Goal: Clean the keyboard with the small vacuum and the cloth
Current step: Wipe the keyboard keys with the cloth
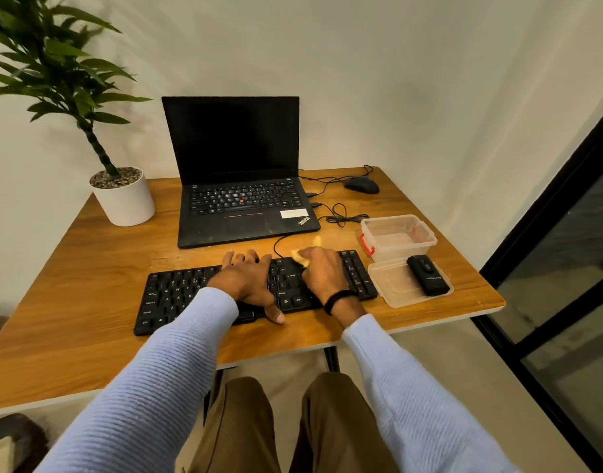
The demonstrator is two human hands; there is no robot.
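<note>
My right hand (322, 273) is curled around a yellow cloth (299, 257). The fingers are bunched together on it, and only a little bit of the cloth pokes out at the far side of my hand. That bit looks blurry, so I think the cloth is pressed on the keys, but I can't be sure. A black band (339, 299) goes around my right wrist.

My left hand (250, 283) lies flat on the black keyboard (177, 295). Its fingers are spread out and reach to the far edge of the keys. My thumb sticks out at the near edge. This hand is not pinching anything.

The keyboard sits on the near part of the wooden table (88, 302), and both my hands are on its right half. Its thin black cord curls away toward the laptop (238, 172), which stands open just behind it with a dark screen.

Just right of the keyboard lies a clear lid (395, 288). The small black vacuum (428, 274) rests on that lid. Behind the lid is a clear plastic box (397, 235) with a red clip.

Far on the right is a black mouse (361, 185) with its cord. Far on the left stands a green plant (54, 70) in a white pot (124, 199).

My blue sleeves (149, 387) and brown trousers (245, 431) are nearest to me.
</note>
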